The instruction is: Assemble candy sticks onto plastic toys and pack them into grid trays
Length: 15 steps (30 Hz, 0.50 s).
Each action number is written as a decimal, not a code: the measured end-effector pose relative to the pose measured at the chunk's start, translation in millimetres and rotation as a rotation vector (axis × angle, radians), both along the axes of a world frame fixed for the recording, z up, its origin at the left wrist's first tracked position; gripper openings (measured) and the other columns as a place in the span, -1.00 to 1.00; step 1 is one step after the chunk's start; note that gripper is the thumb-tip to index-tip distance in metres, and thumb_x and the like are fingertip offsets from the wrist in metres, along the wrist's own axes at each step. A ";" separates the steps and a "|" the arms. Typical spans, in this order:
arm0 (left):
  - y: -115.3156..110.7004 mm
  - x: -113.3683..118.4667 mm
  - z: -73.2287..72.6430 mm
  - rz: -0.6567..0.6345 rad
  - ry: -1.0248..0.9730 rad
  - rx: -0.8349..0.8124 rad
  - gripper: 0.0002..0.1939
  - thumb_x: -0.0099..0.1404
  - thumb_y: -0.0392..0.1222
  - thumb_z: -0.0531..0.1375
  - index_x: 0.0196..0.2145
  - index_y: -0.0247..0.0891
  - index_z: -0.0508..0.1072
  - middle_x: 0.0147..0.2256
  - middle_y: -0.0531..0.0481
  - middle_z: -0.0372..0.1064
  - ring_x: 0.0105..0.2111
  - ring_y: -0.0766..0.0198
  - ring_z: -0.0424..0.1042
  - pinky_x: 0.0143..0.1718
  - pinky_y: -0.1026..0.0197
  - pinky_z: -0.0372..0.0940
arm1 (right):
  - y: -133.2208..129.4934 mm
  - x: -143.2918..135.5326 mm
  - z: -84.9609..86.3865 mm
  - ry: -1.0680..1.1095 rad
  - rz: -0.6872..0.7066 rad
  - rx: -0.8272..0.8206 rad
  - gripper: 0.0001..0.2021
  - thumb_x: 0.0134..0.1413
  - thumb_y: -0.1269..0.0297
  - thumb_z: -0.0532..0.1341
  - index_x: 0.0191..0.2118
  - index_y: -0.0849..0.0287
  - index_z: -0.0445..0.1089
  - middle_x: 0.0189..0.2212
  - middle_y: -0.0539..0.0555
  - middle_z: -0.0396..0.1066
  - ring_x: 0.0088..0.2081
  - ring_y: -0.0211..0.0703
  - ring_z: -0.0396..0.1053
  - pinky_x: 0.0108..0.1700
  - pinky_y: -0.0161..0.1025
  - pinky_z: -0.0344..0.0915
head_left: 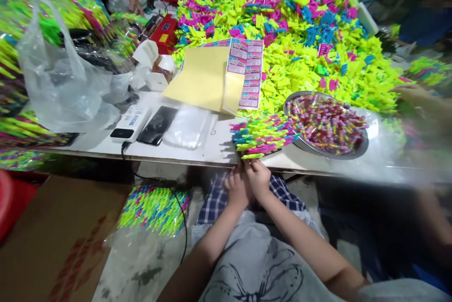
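On our flat white bench we locate, left to right: a white oblong device, a glossy black phone, clear flat plastic bags, slim multicoloured plastic pieces and a round grey metal bowl; behind lies a mostly yellow plastic heap.

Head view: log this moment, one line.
left hand, right hand: together at white table edge; multicoloured plastic bundle: beyond hands; round silver metal bowl: right of bundle

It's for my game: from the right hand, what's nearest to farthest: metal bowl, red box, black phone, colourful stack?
1. Colourful stack, just ahead
2. Metal bowl, right side
3. Black phone, left side
4. Red box, back left
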<state>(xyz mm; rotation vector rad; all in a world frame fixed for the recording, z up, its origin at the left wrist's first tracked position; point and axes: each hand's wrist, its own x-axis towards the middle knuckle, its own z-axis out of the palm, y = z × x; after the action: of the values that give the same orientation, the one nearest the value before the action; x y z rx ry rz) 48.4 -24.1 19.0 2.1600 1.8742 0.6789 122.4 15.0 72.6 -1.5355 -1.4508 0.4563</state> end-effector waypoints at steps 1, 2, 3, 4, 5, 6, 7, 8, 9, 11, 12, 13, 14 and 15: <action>0.2 -0.1 -0.1 0.005 -0.009 0.015 -0.50 0.19 -0.20 0.02 0.12 -0.23 0.16 0.10 -0.24 0.10 0.10 0.00 0.05 0.05 -0.08 0.00 | 0.0 0.7 -1.0 -0.028 -0.002 0.000 -0.74 0.10 0.19 0.09 -0.47 0.21 0.41 -0.47 0.06 0.41 -0.43 -0.26 0.31 -0.31 -0.34 0.25; 0.4 -0.3 0.0 0.011 -0.018 0.026 -0.51 0.20 -0.20 0.01 0.11 -0.20 0.17 0.10 -0.22 0.10 0.09 0.01 0.07 0.04 -0.08 0.01 | 0.0 1.4 -1.9 -0.056 -0.004 0.001 -0.74 0.10 0.19 0.08 -0.45 0.21 0.41 -0.48 0.06 0.41 -0.43 -0.26 0.32 -0.31 -0.33 0.25; 0.5 -0.5 0.2 0.017 -0.026 0.033 -0.52 0.20 -0.20 0.01 0.10 -0.18 0.19 0.10 -0.20 0.11 0.08 0.02 0.08 0.04 -0.08 0.02 | 0.1 2.1 -2.9 -0.083 -0.006 0.002 -0.74 0.11 0.19 0.08 -0.45 0.21 0.41 -0.49 0.06 0.40 -0.44 -0.26 0.32 -0.32 -0.33 0.25; 0.7 -0.7 0.5 0.020 -0.030 0.036 -0.52 0.20 -0.19 0.02 0.10 -0.16 0.19 0.10 -0.19 0.11 0.08 0.02 0.08 0.04 -0.07 0.02 | 0.4 2.6 -3.8 -0.108 -0.007 0.004 -0.73 0.11 0.18 0.08 -0.45 0.21 0.41 -0.50 0.06 0.40 -0.45 -0.26 0.32 -0.32 -0.33 0.25; 0.8 -0.9 0.7 0.021 -0.031 0.037 -0.52 0.20 -0.18 0.02 0.09 -0.15 0.19 0.10 -0.17 0.11 0.08 0.02 0.08 0.04 -0.07 0.02 | 0.7 2.9 -4.6 -0.131 -0.008 0.006 -0.73 0.12 0.18 0.08 -0.44 0.21 0.41 -0.50 0.06 0.40 -0.45 -0.26 0.32 -0.32 -0.33 0.26; 1.0 -1.2 0.8 0.021 -0.029 0.036 -0.52 0.20 -0.17 0.03 0.10 -0.14 0.19 0.10 -0.17 0.12 0.08 0.02 0.07 0.05 -0.07 0.01 | 1.0 3.0 -5.5 -0.149 -0.007 0.010 -0.74 0.12 0.19 0.07 -0.42 0.21 0.41 -0.48 0.06 0.40 -0.43 -0.25 0.33 -0.31 -0.33 0.26; 1.1 -1.3 0.7 0.016 -0.026 0.034 -0.51 0.19 -0.16 0.04 0.10 -0.14 0.19 0.10 -0.16 0.12 0.08 0.02 0.06 0.05 -0.06 0.01 | 1.3 2.9 -6.3 -0.166 -0.005 0.012 -0.75 0.12 0.19 0.07 -0.39 0.20 0.41 -0.46 0.07 0.41 -0.41 -0.24 0.34 -0.29 -0.33 0.27; 1.3 -1.5 0.3 0.012 -0.021 0.032 -0.50 0.19 -0.15 0.04 0.11 -0.15 0.18 0.10 -0.17 0.12 0.08 0.02 0.07 0.05 -0.05 0.01 | 1.5 2.7 -7.2 -0.181 -0.005 0.013 -0.76 0.12 0.20 0.07 -0.36 0.20 0.41 -0.44 0.08 0.41 -0.39 -0.23 0.35 -0.27 -0.33 0.27; 1.4 -1.6 -0.4 0.010 -0.015 0.032 -0.50 0.19 -0.15 0.04 0.11 -0.16 0.17 0.10 -0.18 0.12 0.07 0.02 0.08 0.05 -0.05 0.02 | 1.7 2.4 -8.0 -0.193 -0.005 0.010 -0.77 0.12 0.20 0.07 -0.34 0.20 0.41 -0.42 0.09 0.42 -0.37 -0.23 0.36 -0.26 -0.32 0.27; 2.0 -1.8 -2.3 0.014 -0.001 0.033 -0.50 0.20 -0.16 0.04 0.11 -0.18 0.18 0.08 -0.20 0.14 0.05 0.03 0.10 0.04 -0.04 0.03 | 1.8 1.6 -9.5 -0.212 0.000 -0.001 -0.77 0.13 0.22 0.06 -0.32 0.20 0.41 -0.40 0.10 0.42 -0.35 -0.22 0.36 -0.26 -0.32 0.27; 2.3 -1.8 -3.3 0.018 0.004 0.035 -0.50 0.19 -0.16 0.04 0.11 -0.19 0.19 0.07 -0.21 0.15 0.04 0.03 0.11 0.03 -0.04 0.03 | 1.9 1.2 -9.9 -0.220 0.003 -0.008 -0.77 0.14 0.22 0.05 -0.32 0.20 0.41 -0.39 0.11 0.42 -0.34 -0.22 0.36 -0.25 -0.33 0.27; 2.6 -1.8 -4.1 0.022 0.006 0.037 -0.50 0.19 -0.15 0.05 0.10 -0.19 0.19 0.06 -0.21 0.16 0.04 0.03 0.12 0.03 -0.05 0.03 | 2.0 0.7 -10.0 -0.226 0.005 -0.014 -0.78 0.14 0.23 0.05 -0.33 0.20 0.41 -0.38 0.11 0.42 -0.33 -0.22 0.36 -0.25 -0.33 0.27; 3.0 -1.9 -4.7 0.025 0.005 0.043 -0.50 0.19 -0.15 0.05 0.10 -0.19 0.20 0.06 -0.21 0.17 0.03 0.02 0.12 0.03 -0.05 0.03 | 2.1 0.2 -9.7 -0.230 0.006 -0.018 -0.78 0.14 0.24 0.05 -0.33 0.20 0.40 -0.38 0.11 0.42 -0.33 -0.22 0.36 -0.24 -0.33 0.26; 3.3 -2.0 -5.0 0.027 0.001 0.049 -0.50 0.19 -0.15 0.06 0.10 -0.19 0.20 0.05 -0.21 0.17 0.03 0.02 0.13 0.03 -0.06 0.03 | 2.1 -0.4 -8.8 -0.234 0.004 -0.021 -0.78 0.14 0.25 0.05 -0.34 0.20 0.40 -0.38 0.11 0.42 -0.33 -0.22 0.36 -0.24 -0.33 0.26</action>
<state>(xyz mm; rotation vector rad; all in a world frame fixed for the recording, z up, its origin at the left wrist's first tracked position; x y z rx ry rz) 46.4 -20.7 14.1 2.1691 1.9095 0.7369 122.0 17.2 63.8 -1.6457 -1.6315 0.3029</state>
